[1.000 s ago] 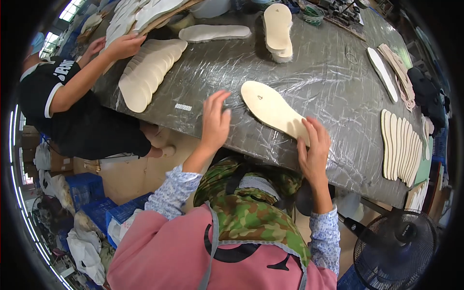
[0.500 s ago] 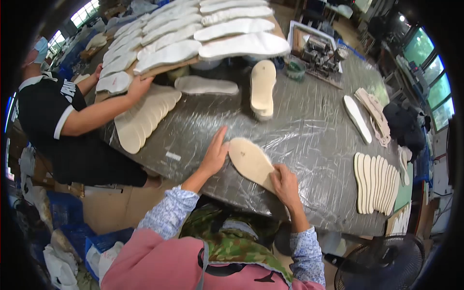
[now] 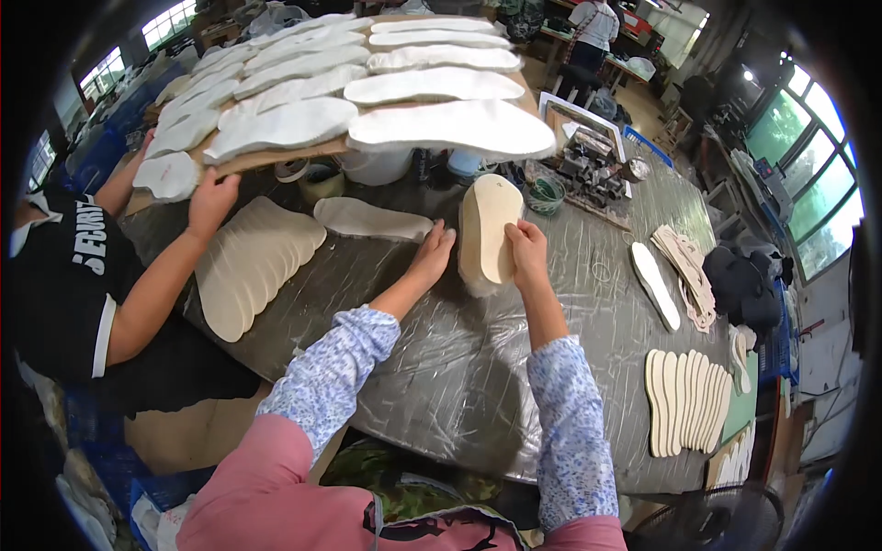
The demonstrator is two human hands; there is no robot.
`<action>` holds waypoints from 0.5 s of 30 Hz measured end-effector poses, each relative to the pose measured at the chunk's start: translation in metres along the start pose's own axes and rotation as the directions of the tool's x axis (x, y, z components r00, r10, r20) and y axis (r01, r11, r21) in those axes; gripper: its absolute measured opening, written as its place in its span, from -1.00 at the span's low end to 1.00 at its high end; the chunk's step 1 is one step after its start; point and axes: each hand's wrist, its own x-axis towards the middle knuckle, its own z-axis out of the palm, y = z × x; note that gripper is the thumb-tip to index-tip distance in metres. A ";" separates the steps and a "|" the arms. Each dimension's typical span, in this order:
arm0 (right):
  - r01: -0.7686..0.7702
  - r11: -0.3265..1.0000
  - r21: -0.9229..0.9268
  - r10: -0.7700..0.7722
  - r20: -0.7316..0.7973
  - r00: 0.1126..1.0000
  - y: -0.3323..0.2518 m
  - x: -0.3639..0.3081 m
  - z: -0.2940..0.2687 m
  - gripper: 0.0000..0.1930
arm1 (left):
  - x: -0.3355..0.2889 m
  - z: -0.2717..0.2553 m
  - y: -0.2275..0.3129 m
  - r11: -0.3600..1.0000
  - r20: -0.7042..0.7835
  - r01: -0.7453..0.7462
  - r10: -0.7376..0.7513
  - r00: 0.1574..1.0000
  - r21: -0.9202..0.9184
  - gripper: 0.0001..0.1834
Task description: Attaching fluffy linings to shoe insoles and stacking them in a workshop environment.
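Head view: right hand [image 3: 528,253] has an insole [image 3: 494,220] pinched by its edge, over the pile [image 3: 469,241] but not yet released, left hand [image 3: 428,257] loosely open beside it, while fanned insoles [image 3: 253,266] left of the grip and a second spread [image 3: 687,404] to its right lie untouched.

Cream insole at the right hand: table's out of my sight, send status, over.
Right hand: fingers gripping cream insole edge. Left hand: beside stack, nothing visible in it. Insole over stack, contact unclear. Loaded board beyond.
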 end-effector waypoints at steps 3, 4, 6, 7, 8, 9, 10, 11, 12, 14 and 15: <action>-0.007 0.993 -0.119 0.012 0.045 0.999 0.029 0.032 0.032 -0.54 | 0.044 0.008 -0.021 0.995 -0.145 0.051 -0.038 0.989 0.083 -0.36; 0.167 0.882 -0.441 -0.162 0.047 0.986 0.031 0.021 0.059 -0.48 | 0.058 -0.014 -0.039 0.996 -0.090 0.035 -0.043 0.995 -0.083 -0.40; 0.257 0.753 -0.606 -0.290 0.045 0.956 0.041 0.007 0.074 -0.35 | 0.063 -0.027 -0.055 0.986 -0.019 0.014 -0.017 1.000 -0.166 -0.29; 0.058 0.814 -0.577 -0.092 -0.030 0.995 0.044 0.019 0.047 -0.34 | 0.058 0.004 -0.037 0.995 0.038 -0.001 0.005 0.999 -0.104 -0.13; -0.125 0.940 -0.318 0.143 0.031 0.989 0.058 0.030 -0.010 -0.35 | 0.040 0.053 -0.009 0.986 0.153 0.049 -0.025 0.988 -0.158 -0.13; -0.104 0.963 -0.247 0.129 0.087 0.988 0.058 0.017 -0.046 -0.44 | 0.020 0.081 0.009 0.980 0.234 0.105 -0.064 0.970 -0.168 -0.13; -0.102 0.980 -0.173 0.130 0.156 0.979 0.053 0.000 -0.014 -0.53 | 0.016 0.063 -0.010 0.984 0.117 0.085 -0.067 0.991 -0.155 -0.14; -0.148 0.968 -0.201 0.188 0.195 0.963 0.044 -0.020 0.021 -0.56 | 0.010 0.038 -0.034 0.989 -0.014 0.068 -0.071 0.997 -0.134 -0.15; -0.183 0.980 -0.080 0.196 0.222 0.955 0.050 -0.024 0.004 -0.60 | -0.005 0.053 -0.032 0.985 -0.020 0.025 -0.029 0.999 -0.173 -0.16; -0.220 0.974 -0.051 0.226 0.164 0.960 0.038 -0.045 -0.031 -0.55 | -0.036 0.074 -0.021 0.978 0.073 0.011 0.005 0.997 -0.207 -0.15; -0.198 0.978 -0.061 0.206 0.177 0.962 0.029 -0.058 -0.041 -0.56 | -0.050 0.080 -0.018 0.979 0.153 0.024 0.007 0.988 -0.202 -0.13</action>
